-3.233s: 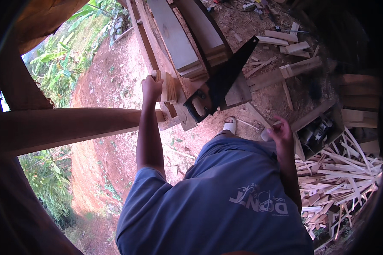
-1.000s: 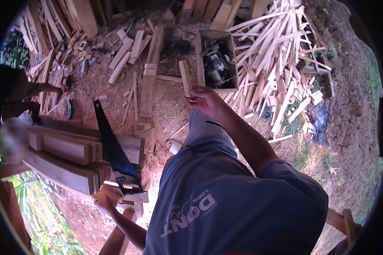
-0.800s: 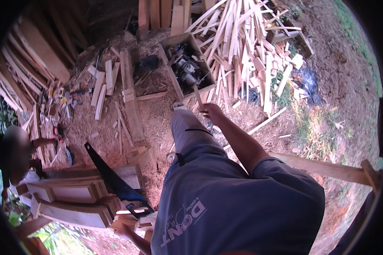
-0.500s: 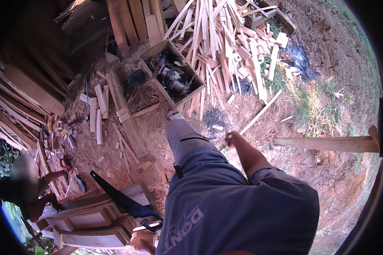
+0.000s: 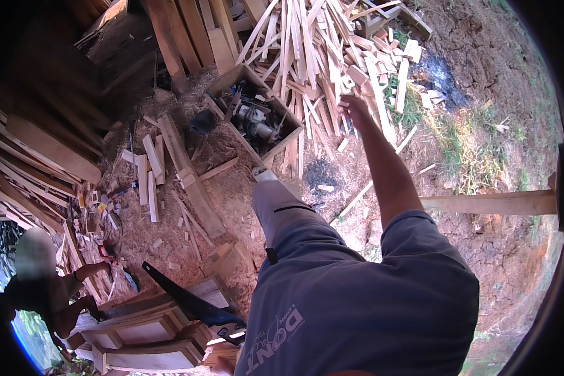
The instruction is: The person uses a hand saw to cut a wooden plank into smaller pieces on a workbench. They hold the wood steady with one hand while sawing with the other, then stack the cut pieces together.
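My right hand (image 5: 352, 106) is stretched far forward over the near side of a heap of wood offcuts (image 5: 304, 53). A small pale wood piece (image 5: 346, 83) shows just beyond its fingertips; whether the two touch I cannot tell. The fingers are too small and blurred to make out. Of my left hand (image 5: 224, 368) only a little shows at the lower edge, beside stacked curved boards (image 5: 147, 357); its fingers are hidden. A handsaw (image 5: 191, 302) with a dark blade lies across the boards, its handle (image 5: 230, 332) near my left side.
An open wooden box (image 5: 280, 148) with a power tool (image 5: 255, 122) stands ahead of my foot. Planks (image 5: 191, 175) lie on the sawdust-covered ground. More boards (image 5: 50, 147) lean at the left. Another person (image 5: 47, 282) is at the lower left. A wooden beam (image 5: 492, 203) is at the right.
My right hand has swung forward and up from beside my leg to over the offcut heap, the arm straightening. The handsaw stays on the boards. The view has shifted slightly.
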